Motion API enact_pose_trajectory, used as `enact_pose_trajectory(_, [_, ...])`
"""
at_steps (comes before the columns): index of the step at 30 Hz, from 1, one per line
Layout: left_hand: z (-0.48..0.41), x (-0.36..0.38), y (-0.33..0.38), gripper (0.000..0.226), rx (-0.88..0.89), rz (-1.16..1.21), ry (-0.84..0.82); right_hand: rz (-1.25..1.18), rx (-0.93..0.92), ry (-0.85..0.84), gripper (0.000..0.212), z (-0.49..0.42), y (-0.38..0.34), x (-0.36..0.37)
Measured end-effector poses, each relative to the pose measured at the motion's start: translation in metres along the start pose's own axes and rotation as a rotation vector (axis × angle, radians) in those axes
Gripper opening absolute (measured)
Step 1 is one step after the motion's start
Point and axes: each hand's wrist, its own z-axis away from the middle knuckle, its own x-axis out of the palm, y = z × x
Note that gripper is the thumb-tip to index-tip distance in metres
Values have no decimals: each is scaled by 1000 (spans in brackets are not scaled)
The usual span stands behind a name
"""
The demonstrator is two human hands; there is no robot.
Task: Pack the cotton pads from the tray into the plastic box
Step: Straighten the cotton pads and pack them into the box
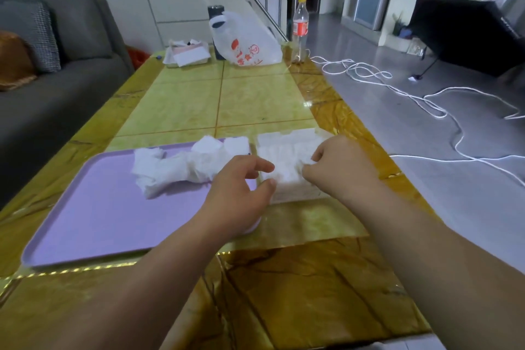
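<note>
A lilac tray [93, 207] lies on the table at the left, with a heap of white cotton pads [181, 167] at its far right corner. Just right of the tray stands a clear plastic box [287, 148] with white pads inside. My right hand [338, 167] is over the box's near right part, its fingers curled and pinching a pad inside the box. My left hand [241, 196] hovers at the box's left edge above the tray's corner, fingers loosely curled, holding nothing.
At the table's far end stand a white plastic bag [247, 42], a bottle [300, 28], a dark cup [216, 13] and a box of papers [187, 54]. A grey sofa [56, 74] lies left. White cord [426, 99] trails on the floor at right.
</note>
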Motion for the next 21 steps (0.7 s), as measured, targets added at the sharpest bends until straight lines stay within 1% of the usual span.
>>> enact_pose_trajectory(2, [-1,0,-1,17,7,2,-1,44,34,-54,23,-5,-4,5])
enact_pose_trajectory(3, [-2,1,-1,16,12,7,-2,59,50,-77,23,-6,-5,7])
enact_pose_trajectory(6, [-4,2,-3,16,19,15,-12,113,32,-97,30,-6,-5,6])
enact_pose_trajectory(8, [-5,2,-4,16,27,12,-20,108,-15,-80,37,-3,-6,3])
enact_pose_trajectory(10, [-5,2,-4,15,34,7,-32,89,-43,-98,39,1,-6,2])
enact_pose_trajectory(12, [-4,1,-4,15,40,-10,-41,108,-50,-136,37,4,-4,4])
enact_pose_trajectory(17, [-2,-1,-2,17,40,-47,-80,142,21,-204,31,2,-7,6])
enact_pose_trajectory(19, [-2,-2,-2,19,43,-52,-96,152,34,-191,31,2,-8,7])
enact_pose_trajectory(21, [-2,-4,-2,20,43,-48,-107,189,29,-129,34,1,-10,5])
